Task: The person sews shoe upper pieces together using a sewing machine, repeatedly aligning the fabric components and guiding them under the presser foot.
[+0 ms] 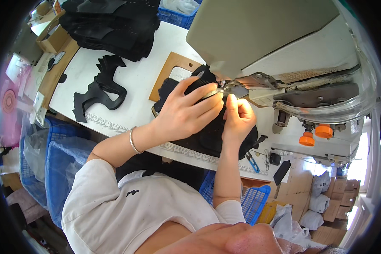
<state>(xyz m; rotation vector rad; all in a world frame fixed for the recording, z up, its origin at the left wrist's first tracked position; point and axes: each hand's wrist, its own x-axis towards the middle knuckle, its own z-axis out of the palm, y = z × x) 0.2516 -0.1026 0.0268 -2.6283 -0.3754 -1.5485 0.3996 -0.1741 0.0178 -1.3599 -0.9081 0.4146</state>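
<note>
Under the lit head of a sewing machine point(258, 34), black fabric pieces point(205, 76) lie bunched close to the needle area. My left hand point(186, 112) reaches across them, its fingers bent and gripping the fabric, with the fingertips beside the presser foot. On the other side, my right hand point(238, 120) is closed, thumb and fingers drawn together just in front of the needle area. Whatever its fingertips hold is too small or hidden to make out. More black material point(207, 137) spreads beneath both hands toward the table edge.
Cut black pieces point(103, 86) and a large black stack point(114, 29) lie on the white table point(144, 63). A tan board point(163, 78) sits beside the work. Blue snips point(252, 162) rest near the front edge. Blue crates point(63, 178) stand below left.
</note>
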